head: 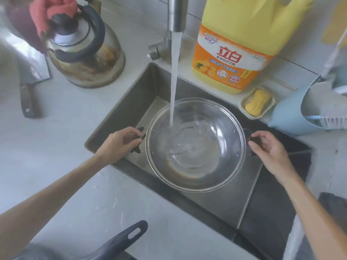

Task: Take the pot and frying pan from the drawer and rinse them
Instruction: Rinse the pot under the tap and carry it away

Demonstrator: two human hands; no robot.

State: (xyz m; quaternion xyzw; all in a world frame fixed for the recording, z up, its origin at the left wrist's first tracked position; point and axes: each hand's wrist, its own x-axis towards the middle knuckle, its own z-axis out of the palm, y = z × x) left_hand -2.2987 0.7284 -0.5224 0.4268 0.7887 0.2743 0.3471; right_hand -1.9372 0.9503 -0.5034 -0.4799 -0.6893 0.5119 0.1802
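The steel pot (195, 145) is held over the sink (131, 102) under the running tap (175, 14), its two side handles clasped by the left hand (120, 145) and the right hand (266, 147). It is judged rigid, wet and slippery, growing heavier as water gathers, so both handles are best kept gripped

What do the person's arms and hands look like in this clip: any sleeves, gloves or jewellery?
Both forearms are bare right to the frame edge, with no sleeves in view. The left hand and right hand wear no gloves. No watch, bracelet or ring shows on the wrists or fingers, and no markings are visible.
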